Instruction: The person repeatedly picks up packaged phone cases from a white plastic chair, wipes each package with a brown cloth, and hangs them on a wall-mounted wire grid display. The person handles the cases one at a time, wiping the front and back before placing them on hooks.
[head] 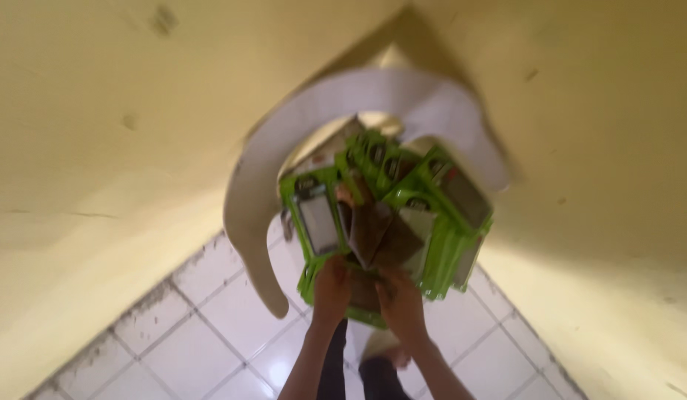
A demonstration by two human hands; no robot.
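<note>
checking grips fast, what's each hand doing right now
Left hand: closed on the lower edge of the stack of green packages.
Right hand: gripping the same stack from below; the picture is blurred, so finger detail cannot be told.

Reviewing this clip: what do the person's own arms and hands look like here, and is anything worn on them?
Two bare forearms rise from the bottom edge. The left hand and the right hand are both uncovered: no gloves, and no sleeves reach the visible forearms. No watch, ring or band shows, though the picture is blurred, so small items could be missed. Below the arms, dark trousers are in view.
</note>
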